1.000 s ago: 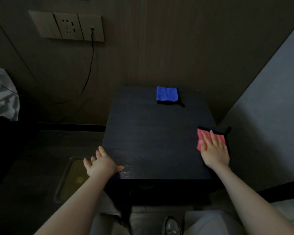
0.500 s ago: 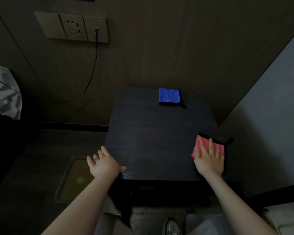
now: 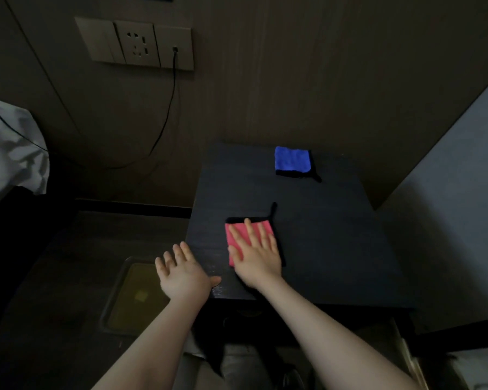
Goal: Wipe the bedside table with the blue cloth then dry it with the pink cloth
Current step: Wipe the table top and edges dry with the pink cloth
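The dark bedside table [image 3: 335, 249] fills the middle of the view. A folded blue cloth [image 3: 292, 161] with black trim lies near its far edge. My right hand [image 3: 258, 254] presses flat, fingers spread, on the pink cloth [image 3: 233, 237] near the table's front left part. The pink cloth has black trim and a small loop pointing away from me. My left hand [image 3: 182, 273] rests open at the table's front left corner, its thumb touching the edge, holding nothing.
A wall socket panel [image 3: 135, 43] with a plugged black cable [image 3: 166, 116] is on the wooden wall behind. White bedding [image 3: 9, 161] lies at the left. A low tray [image 3: 133, 299] sits on the floor-level surface left of the table. A grey wall stands to the right.
My right hand has slid the pink cloth from the table's right edge leftward across the front to the left part. My left hand stayed at the front left corner.
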